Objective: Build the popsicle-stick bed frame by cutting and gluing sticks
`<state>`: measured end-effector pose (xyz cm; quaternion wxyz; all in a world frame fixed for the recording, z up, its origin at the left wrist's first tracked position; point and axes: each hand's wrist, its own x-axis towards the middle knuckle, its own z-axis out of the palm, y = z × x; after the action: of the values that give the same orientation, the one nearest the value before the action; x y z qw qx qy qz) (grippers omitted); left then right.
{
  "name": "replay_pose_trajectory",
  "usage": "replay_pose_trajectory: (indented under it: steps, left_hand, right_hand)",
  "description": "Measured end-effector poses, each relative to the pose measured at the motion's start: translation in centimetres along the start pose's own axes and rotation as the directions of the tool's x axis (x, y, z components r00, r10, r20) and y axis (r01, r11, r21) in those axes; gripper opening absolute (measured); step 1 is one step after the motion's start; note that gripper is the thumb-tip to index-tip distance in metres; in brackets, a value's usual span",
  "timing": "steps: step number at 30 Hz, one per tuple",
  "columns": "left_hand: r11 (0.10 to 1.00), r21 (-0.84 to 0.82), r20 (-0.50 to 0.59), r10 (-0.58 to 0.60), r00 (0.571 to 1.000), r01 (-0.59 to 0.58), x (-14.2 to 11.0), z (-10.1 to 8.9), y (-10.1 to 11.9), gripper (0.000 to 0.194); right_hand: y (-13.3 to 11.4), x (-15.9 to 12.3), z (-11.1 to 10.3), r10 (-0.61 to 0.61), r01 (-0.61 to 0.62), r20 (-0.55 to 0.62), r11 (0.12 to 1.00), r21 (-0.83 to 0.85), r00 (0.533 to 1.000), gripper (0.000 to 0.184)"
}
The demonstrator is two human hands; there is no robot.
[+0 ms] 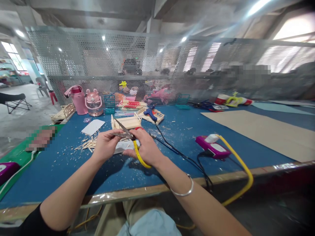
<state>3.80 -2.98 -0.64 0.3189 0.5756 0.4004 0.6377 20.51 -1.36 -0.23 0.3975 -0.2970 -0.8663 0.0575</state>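
Observation:
My right hand [147, 147] grips a pair of scissors [127, 132] with yellow and red on the handles. The blades are spread apart and point up and to the left. My left hand [104, 146] is closed in a pinch beside the blades; whatever its fingertips hold is too small to make out. Behind the scissors stands a small frame of pale wooden sticks [129, 122]. Loose stick pieces [90, 143] lie left of my left hand, and a whitish sheet [119, 147] is partly hidden beneath my hands.
A blue glue gun [150, 114] rests on a wooden piece, its black cord trailing right. A purple power strip [213, 147] with a yellow cable sits at right, near brown paper [253, 129]. Pink bottles [79, 100] stand at back left before a perforated metal screen [98, 62]. People are beyond it.

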Motion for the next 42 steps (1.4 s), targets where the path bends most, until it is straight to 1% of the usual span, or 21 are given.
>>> replay_pose_trajectory:
  steps: [7, 12, 16, 18, 20, 22, 24, 27, 29, 32, 36, 39, 42]
  left_hand:
    - [1.000, 0.010, -0.008, -0.007, 1.000, 0.007, 0.1, 0.0, 0.2, 0.020]
    - [0.999, 0.037, 0.045, 0.017, 0.999, -0.019, 0.1, 0.1, 0.4, 0.019]
    - [0.999, 0.041, 0.070, 0.005, 0.998, -0.008, 0.1, 0.1, 0.7, 0.019]
    - [0.998, 0.063, 0.063, 0.002, 0.998, -0.006, 0.1, 0.1, 0.9, 0.019]
    - [0.997, 0.073, 0.040, -0.010, 0.999, 0.007, 0.1, 0.1, 1.1, 0.019]
    - [0.997, 0.067, 0.027, -0.033, 0.999, 0.032, 0.1, 0.2, 1.2, 0.020]
    - [0.997, 0.060, 0.038, -0.044, 0.998, 0.041, 0.2, 0.2, 1.3, 0.020]
    - [0.998, 0.054, 0.077, -0.039, 0.996, 0.035, 0.2, 0.2, 1.2, 0.022]
    - [0.998, 0.057, 0.081, -0.044, 0.996, 0.039, 0.2, 0.2, 1.2, 0.023]
    - [0.994, 0.108, 0.097, -0.035, 0.995, 0.024, 0.2, 0.1, 1.3, 0.024]
    - [0.988, 0.157, 0.148, -0.012, 0.989, -0.011, 0.2, -0.1, 1.5, 0.026]
    - [0.992, 0.124, 0.196, -0.038, 0.980, 0.013, 0.3, -0.4, 1.6, 0.029]
    - [0.995, 0.062, 0.242, -0.089, 0.966, 0.077, 0.4, -0.6, 1.7, 0.029]
  right_hand:
    - [0.1, -0.1, 0.0, 0.061, -0.062, 0.004, 0.998, 0.027, 0.998, 0.058]
    - [0.2, -0.2, 0.0, 0.070, -0.070, -0.005, 0.997, 0.029, 0.998, 0.056]
    - [0.3, -0.1, 0.1, 0.086, -0.085, -0.015, 0.995, 0.050, 0.996, 0.053]
    - [0.2, 0.0, 0.2, 0.098, -0.097, -0.008, 0.991, 0.088, 0.995, 0.051]
    - [-0.1, 0.1, 0.3, 0.127, -0.130, 0.024, 0.979, 0.155, 0.992, 0.049]
    - [-0.3, 0.1, 0.4, 0.162, -0.170, 0.054, 0.956, 0.238, 0.985, 0.049]
    - [-0.5, 0.0, 0.5, 0.179, -0.187, 0.053, 0.931, 0.314, 0.982, 0.051]
    - [-0.4, 0.0, 0.6, 0.163, -0.162, 0.028, 0.924, 0.347, 0.986, 0.055]
    - [-0.3, 0.0, 0.6, 0.130, -0.139, 0.048, 0.940, 0.313, 0.990, 0.057]
    - [-0.1, 0.1, 0.7, 0.073, -0.091, 0.076, 0.959, 0.270, 0.994, 0.057]
    - [0.0, 0.0, 0.7, 0.055, -0.072, 0.074, 0.964, 0.257, 0.996, 0.060]
    - [0.0, 0.0, 0.7, 0.034, -0.052, 0.070, 0.964, 0.261, 0.997, 0.063]
    - [0.1, 0.0, 0.6, 0.027, -0.038, 0.052, 0.971, 0.236, 0.998, 0.065]
